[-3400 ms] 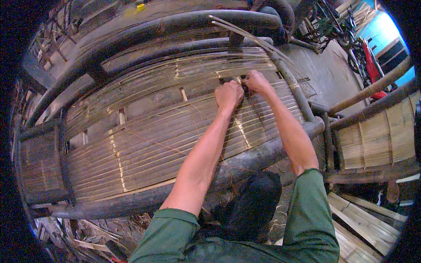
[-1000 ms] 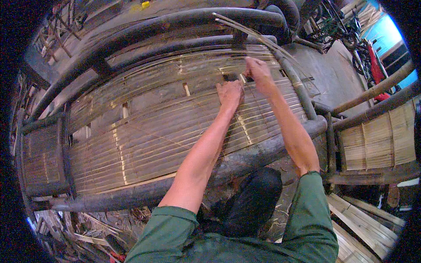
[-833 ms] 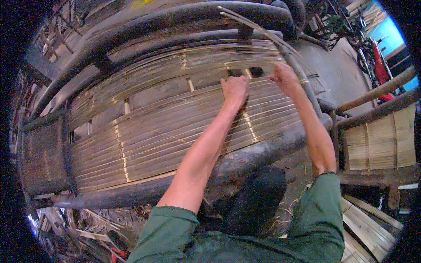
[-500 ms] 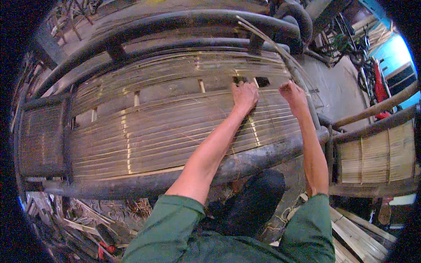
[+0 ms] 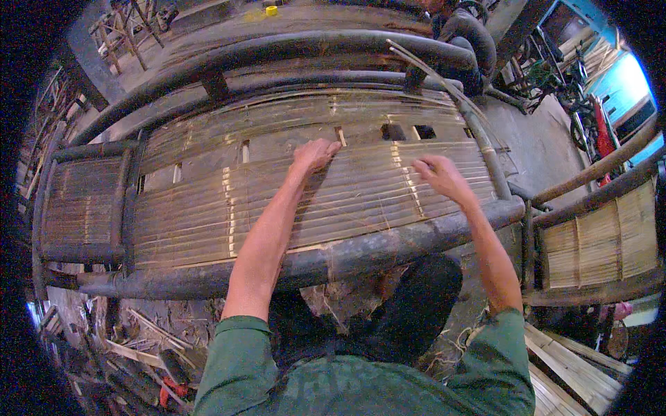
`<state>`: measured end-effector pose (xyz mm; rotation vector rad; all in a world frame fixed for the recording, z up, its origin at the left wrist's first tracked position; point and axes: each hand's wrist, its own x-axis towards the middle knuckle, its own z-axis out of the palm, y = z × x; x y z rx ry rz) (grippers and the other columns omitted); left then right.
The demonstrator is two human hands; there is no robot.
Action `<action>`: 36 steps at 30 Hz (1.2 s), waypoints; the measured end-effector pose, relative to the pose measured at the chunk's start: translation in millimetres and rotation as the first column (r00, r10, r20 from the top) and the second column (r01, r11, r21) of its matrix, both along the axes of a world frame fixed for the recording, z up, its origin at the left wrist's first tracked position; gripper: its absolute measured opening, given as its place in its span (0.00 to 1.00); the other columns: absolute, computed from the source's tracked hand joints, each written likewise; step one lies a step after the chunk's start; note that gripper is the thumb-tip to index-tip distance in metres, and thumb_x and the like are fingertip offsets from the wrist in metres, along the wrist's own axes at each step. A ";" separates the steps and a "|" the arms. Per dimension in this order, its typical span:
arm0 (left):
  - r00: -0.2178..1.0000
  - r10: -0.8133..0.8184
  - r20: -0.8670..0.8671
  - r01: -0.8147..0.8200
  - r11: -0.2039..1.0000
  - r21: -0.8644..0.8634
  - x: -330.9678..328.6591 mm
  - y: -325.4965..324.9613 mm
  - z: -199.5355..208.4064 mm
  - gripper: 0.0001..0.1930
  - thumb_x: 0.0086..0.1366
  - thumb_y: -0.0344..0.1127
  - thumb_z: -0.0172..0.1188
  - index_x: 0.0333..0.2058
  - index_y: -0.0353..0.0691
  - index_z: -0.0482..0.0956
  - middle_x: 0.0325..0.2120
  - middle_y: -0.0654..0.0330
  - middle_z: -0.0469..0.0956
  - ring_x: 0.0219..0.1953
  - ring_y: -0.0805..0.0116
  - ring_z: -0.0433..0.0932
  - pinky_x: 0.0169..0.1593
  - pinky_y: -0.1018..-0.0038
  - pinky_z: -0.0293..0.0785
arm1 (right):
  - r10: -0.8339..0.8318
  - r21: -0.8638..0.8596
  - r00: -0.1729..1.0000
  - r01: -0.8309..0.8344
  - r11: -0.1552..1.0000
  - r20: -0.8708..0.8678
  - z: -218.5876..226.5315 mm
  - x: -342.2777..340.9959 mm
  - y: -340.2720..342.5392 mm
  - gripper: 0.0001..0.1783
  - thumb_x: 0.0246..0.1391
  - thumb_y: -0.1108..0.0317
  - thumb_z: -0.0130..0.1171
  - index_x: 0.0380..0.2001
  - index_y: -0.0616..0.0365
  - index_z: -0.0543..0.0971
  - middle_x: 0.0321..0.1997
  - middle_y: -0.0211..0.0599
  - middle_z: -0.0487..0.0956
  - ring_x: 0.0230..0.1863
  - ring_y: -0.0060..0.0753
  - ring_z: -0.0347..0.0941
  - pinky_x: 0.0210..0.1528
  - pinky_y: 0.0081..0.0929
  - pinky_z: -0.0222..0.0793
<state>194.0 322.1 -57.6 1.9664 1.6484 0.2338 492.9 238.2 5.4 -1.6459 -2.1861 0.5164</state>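
Observation:
A dark bamboo bench (image 5: pixel 388 243) stretches before me, its seat laid with thin split-bamboo slats (image 5: pixel 305 201). An open gap runs lengthwise through the slats, with pale cross-strips showing in it. My left hand (image 5: pixel 316 154) is closed at the near edge of this gap, fingertips down beside a cross-strip; what it grips, if anything, is hidden. To its right, my right hand (image 5: pixel 442 177) hovers just over the slats with curled, pinched fingers. Whatever lies in that pinch is too small to make out. Fine loose fibres trail across the seat.
Long thin strips (image 5: pixel 427 62) jut over the bench's right end. Beyond the back rail a person (image 5: pixel 468 38) sits on the floor, and a yellow ring-shaped object (image 5: pixel 270 10) lies there. Bamboo scraps (image 5: pixel 146 347) litter the left; split bamboo lengths (image 5: pixel 576 367) lie right. Another slatted panel (image 5: pixel 596 243) stands right.
My left hand has moved left along the gap, away from the dark openings near the right end. My right hand has come left and nearer to me. The view has shifted slightly.

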 end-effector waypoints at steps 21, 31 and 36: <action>0.998 -0.052 -0.038 0.060 0.966 0.250 -1.5 6.2 -50.7 0.22 0.63 0.57 0.42 0.44 0.52 0.77 0.42 0.54 0.78 0.46 0.56 0.75 0.53 0.48 0.58 | 0.250 -0.103 0.968 -0.250 0.963 -0.011 67.3 -72.2 20.7 0.14 0.56 0.62 0.50 0.39 0.58 0.79 0.21 0.29 0.72 0.26 0.20 0.66 0.30 0.23 0.65; 0.985 0.118 0.123 -0.152 0.934 0.323 7.3 -22.8 -9.5 0.19 0.61 0.54 0.44 0.36 0.51 0.79 0.34 0.54 0.80 0.40 0.54 0.78 0.46 0.55 0.63 | -0.020 0.507 0.995 0.066 0.859 -0.095 189.3 -46.4 51.1 0.16 0.57 0.60 0.50 0.48 0.50 0.73 0.28 0.25 0.75 0.25 0.20 0.66 0.29 0.22 0.63; 0.965 0.207 0.160 -0.256 0.873 0.415 17.3 1.7 -31.4 0.16 0.57 0.51 0.46 0.28 0.52 0.82 0.28 0.56 0.81 0.33 0.55 0.79 0.43 0.55 0.66 | -0.303 0.443 0.868 0.110 0.890 0.394 -22.0 -73.1 121.7 0.15 0.50 0.57 0.53 0.27 0.60 0.76 0.25 0.49 0.77 0.32 0.53 0.75 0.38 0.49 0.69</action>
